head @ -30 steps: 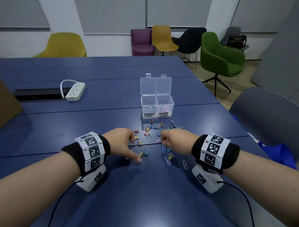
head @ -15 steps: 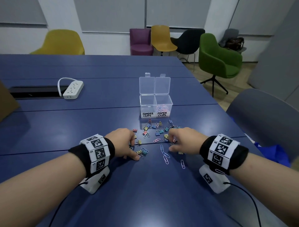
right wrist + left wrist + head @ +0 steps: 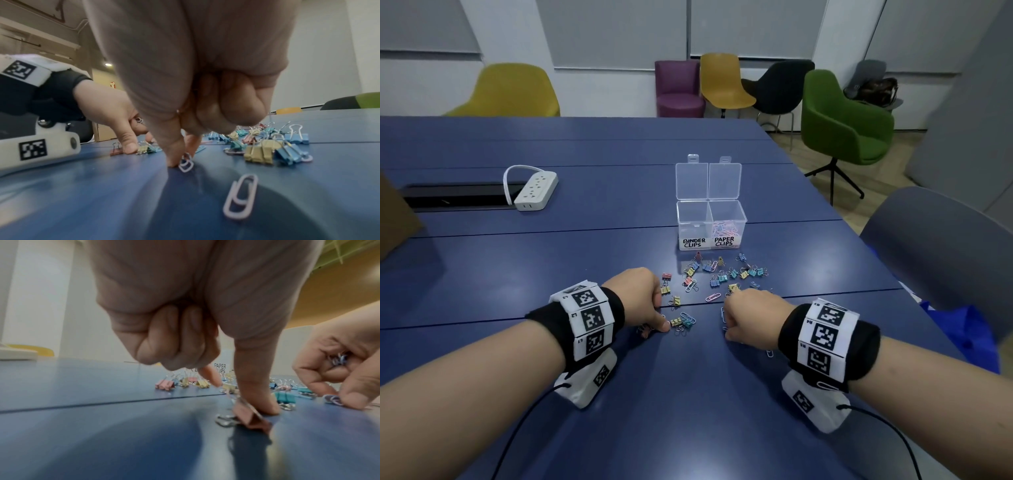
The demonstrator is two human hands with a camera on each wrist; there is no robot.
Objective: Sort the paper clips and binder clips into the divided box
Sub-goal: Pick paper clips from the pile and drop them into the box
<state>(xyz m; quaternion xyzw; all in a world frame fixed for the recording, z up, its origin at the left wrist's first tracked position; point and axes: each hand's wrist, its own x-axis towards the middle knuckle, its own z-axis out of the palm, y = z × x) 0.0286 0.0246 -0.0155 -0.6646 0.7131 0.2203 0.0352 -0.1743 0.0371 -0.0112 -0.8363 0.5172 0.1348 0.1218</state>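
A clear divided box (image 3: 688,222) stands open; its "PAPER CLIPS" side (image 3: 726,228) holds pastel paper clips. Loose binder clips and paper clips (image 3: 722,274) lie scattered in front of it. My left hand (image 3: 654,308) has its fingers curled, with wire loops showing between them in the right wrist view. Its thumb (image 3: 259,399) presses the table against a pink binder clip (image 3: 251,418). My right hand (image 3: 743,318) keeps several paper clips (image 3: 338,360) in its curled fingers. Its thumb and forefinger pinch a lilac paper clip (image 3: 186,163) on the table.
Another lilac paper clip (image 3: 240,198) lies just behind my right hand. A white power strip (image 3: 536,190) sits by a cable slot (image 3: 458,197) at the far left. A grey chair (image 3: 945,257) and a blue bag (image 3: 962,332) stand off the table's right edge.
My right hand has drawn back toward me and come down over the loose paper clips near the front. The left hand has barely moved.
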